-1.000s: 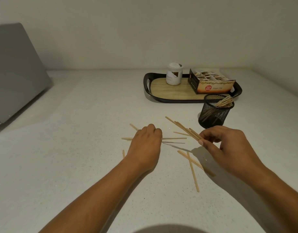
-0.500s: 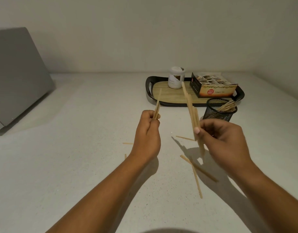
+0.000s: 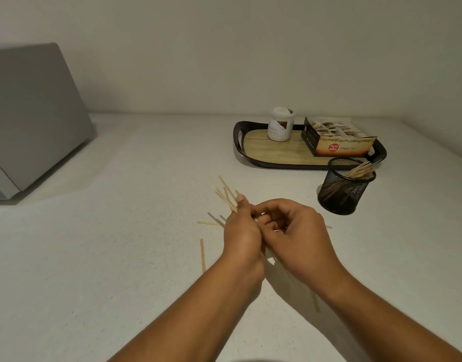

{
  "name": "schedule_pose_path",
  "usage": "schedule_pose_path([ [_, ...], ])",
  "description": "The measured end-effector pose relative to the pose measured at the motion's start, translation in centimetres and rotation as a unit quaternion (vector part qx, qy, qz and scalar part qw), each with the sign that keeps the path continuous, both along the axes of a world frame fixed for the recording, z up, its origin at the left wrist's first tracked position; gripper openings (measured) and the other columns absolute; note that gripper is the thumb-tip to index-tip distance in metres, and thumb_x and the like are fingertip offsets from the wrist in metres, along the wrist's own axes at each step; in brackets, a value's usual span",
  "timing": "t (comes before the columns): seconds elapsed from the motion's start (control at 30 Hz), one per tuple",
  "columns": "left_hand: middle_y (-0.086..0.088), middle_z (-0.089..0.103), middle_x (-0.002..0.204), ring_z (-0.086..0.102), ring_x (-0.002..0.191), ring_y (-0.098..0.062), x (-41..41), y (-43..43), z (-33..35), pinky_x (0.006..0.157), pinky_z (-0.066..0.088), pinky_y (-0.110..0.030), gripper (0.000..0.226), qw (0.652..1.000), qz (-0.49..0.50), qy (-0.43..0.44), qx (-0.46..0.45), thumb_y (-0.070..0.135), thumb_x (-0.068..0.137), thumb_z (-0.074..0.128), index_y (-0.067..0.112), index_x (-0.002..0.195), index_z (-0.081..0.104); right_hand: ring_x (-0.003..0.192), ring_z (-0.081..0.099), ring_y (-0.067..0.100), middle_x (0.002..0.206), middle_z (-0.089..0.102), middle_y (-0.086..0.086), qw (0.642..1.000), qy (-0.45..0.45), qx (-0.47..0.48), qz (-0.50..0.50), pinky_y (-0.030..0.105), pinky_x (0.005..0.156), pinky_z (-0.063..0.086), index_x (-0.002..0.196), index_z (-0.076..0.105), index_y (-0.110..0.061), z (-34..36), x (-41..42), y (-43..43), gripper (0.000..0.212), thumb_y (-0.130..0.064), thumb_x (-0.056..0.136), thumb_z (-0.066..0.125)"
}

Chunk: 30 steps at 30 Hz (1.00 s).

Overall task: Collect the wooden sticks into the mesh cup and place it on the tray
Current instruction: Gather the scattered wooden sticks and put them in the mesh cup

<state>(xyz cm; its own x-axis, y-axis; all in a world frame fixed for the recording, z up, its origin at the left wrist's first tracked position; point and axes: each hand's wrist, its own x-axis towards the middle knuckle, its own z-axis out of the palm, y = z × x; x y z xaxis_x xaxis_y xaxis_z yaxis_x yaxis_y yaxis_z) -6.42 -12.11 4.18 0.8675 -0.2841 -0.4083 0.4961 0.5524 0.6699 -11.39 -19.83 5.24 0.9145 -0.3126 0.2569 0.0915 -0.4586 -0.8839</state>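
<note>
The left hand and right hand press together, both clamped on one bundle of wooden sticks, probably to join them. The mesh cup stands beyond the right hand, near the tray.

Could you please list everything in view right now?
counter: one, white speckled, under everything
tray: one, black rim, wood-look base, far right
jar: one, white, on tray
box: one, black and orange, on tray
mesh cup: one, black, on counter before tray, holding sticks
loose sticks: several, pale wood, on counter
held sticks: one bundle, pale wood, above counter
appliance: one, grey, far left
left hand: grips the held sticks
right hand: fingers curled against the left hand
</note>
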Motion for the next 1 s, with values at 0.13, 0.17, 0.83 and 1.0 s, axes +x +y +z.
schedule_pose_path([
  [0.13, 0.002, 0.054, 0.047, 0.055, 0.045, -0.016, 0.9, 0.3, 0.2, 0.056, 0.052, -0.031, 0.048, 0.995, 0.100, 0.012, -0.023, 0.049, 0.099, 0.044, 0.015, 0.066, 0.047, 0.088, 0.069, -0.002, 0.089, 0.075, -0.015, 0.996, 0.012, 0.081, -0.022, 0.014, 0.071, 0.054, 0.100, 0.072, -0.032, 0.0, -0.5, -0.2, 0.020, -0.023, 0.083, 0.077],
  [0.17, 0.003, 0.049, 0.048, 0.049, 0.044, -0.013, 1.1, 0.5, 0.4, 0.055, 0.049, -0.030, 0.046, 0.992, 0.119, 0.009, -0.041, 0.049, 0.099, 0.045, 0.016, 0.067, 0.046, 0.093, 0.068, -0.001, 0.095, 0.074, -0.015, 0.992, 0.015, 0.112, -0.052, 0.016, 0.076, 0.053, 0.103, 0.072, -0.033, -0.1, -0.8, -0.3, 0.020, -0.027, 0.084, 0.075],
  [0.83, -0.003, 0.032, 0.048, 0.029, 0.040, -0.015, -2.4, -0.5, -0.3, 0.042, 0.031, -0.024, 0.047, 0.971, 0.020, -0.228, 0.065, 0.041, 0.092, 0.063, 0.017, 0.060, 0.039, 0.105, 0.058, 0.030, 0.095, 0.057, 0.021, 0.772, 0.108, 0.627, -0.002, 0.033, 0.108, 0.035, 0.128, 0.055, 0.006, 0.9, -2.6, 3.0, 0.053, -0.038, 0.101, 0.043],
  [1.0, 0.001, 0.040, 0.051, 0.040, 0.048, -0.012, -1.8, 1.3, -0.9, 0.056, 0.041, -0.031, 0.047, 0.945, 0.045, -0.281, 0.162, 0.050, 0.082, 0.067, 0.022, 0.054, 0.041, 0.125, 0.056, 0.009, 0.137, 0.061, -0.003, 0.929, 0.115, 0.351, -0.018, 0.033, 0.107, 0.041, 0.133, 0.060, -0.028, 1.0, -3.2, 1.6, 0.070, -0.064, 0.072, 0.053],
])
